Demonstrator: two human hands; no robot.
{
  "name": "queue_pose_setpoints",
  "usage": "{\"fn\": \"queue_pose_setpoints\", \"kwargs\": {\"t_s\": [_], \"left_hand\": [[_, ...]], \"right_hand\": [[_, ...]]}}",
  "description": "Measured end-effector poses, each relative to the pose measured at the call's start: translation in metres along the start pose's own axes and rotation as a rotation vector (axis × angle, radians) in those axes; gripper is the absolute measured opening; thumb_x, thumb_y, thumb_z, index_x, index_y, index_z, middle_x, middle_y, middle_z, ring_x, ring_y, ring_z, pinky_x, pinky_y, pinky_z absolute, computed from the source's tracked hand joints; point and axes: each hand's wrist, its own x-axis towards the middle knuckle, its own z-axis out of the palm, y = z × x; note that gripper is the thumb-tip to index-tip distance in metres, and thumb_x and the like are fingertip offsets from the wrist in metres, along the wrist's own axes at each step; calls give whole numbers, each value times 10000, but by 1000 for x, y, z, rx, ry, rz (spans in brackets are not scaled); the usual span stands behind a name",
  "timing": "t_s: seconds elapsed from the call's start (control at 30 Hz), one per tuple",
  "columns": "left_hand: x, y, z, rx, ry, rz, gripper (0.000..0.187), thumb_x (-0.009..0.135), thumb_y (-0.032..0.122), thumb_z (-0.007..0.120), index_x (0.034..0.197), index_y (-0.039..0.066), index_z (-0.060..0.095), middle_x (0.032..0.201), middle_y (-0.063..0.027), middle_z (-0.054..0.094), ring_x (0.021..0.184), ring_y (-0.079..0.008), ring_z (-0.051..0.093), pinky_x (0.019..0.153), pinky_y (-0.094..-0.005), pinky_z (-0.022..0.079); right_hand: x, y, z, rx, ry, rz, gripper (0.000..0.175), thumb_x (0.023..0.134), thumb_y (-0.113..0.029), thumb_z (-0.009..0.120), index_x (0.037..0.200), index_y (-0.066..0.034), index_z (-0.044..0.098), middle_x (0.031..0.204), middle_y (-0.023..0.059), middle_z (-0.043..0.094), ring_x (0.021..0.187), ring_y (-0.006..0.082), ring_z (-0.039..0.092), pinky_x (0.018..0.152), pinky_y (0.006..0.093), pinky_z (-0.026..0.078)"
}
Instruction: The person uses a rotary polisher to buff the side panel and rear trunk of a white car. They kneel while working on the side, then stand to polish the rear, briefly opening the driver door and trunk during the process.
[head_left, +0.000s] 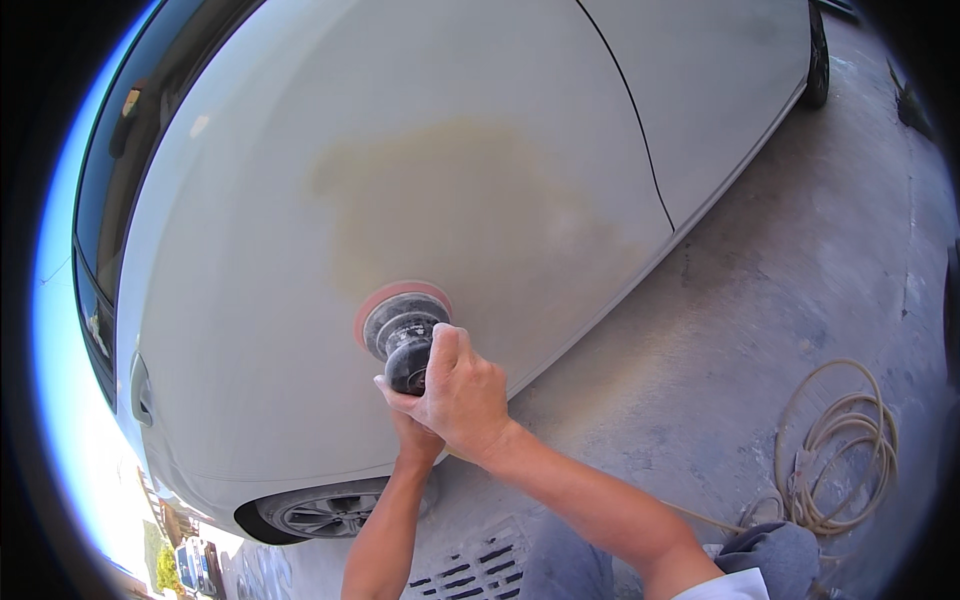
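A black, dusty random orbital sander (409, 319) with a pink-red pad rim rests against the pale grey rear door (247, 330) of a car. My right hand (469, 394) grips the rounded top of the tool. Under it, my left hand (416, 437) holds the sander's rear side; its fingers are mostly hidden behind the right hand. A dull tan, sanded-looking patch (465, 202) spreads over the panel just beyond the pad. How flat the pad lies cannot be told from here.
A coiled beige hose (847, 450) lies on the dusty concrete floor (720, 322) at right, by my shoe (763, 508). The rear wheel (330, 512) is left of my forearms, near a slotted floor drain (472, 574). The door handle (140, 390) is at far left.
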Motion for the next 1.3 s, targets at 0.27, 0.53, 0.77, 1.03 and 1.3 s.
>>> {"fn": "queue_pose_setpoints", "kwargs": {"t_s": [0.27,0.53,0.77,1.03,1.3], "left_hand": [[70,79,65,372,-316,-156,676,784,468,905,1144,-53,669,927,-243,749,835,-355,735,785,-445,560],[26,43,25,125,-128,22,603,850,407,865,1183,-50,653,1089,-203,753,1023,-297,732,895,-424,549],[38,43,36,-151,235,151,503,963,384,772,1220,-33,656,1168,-110,727,1066,-214,675,939,-374,522],[109,136,77,72,-141,7,593,891,508,829,1050,-37,661,802,-25,668,737,-152,619,681,-343,520],[102,134,76,78,-82,39,608,874,559,812,974,-22,664,754,-37,655,706,-122,616,647,-327,505]], "right_hand": [[70,51,-74,107,155,389,744,810,-488,858,1108,53,442,835,232,709,743,406,755,652,484,613],[30,15,-35,19,21,201,778,755,-451,923,1163,23,460,879,214,706,709,386,738,633,458,598],[59,-17,-34,-76,-18,-91,795,749,-528,914,1107,12,454,848,126,606,620,279,727,503,407,589],[149,8,-114,-68,65,114,749,796,-520,863,1082,50,469,822,193,721,700,340,761,623,443,627],[146,-1,-119,-29,-6,171,746,807,-515,850,1111,54,474,884,221,738,762,342,772,695,436,631]]}}
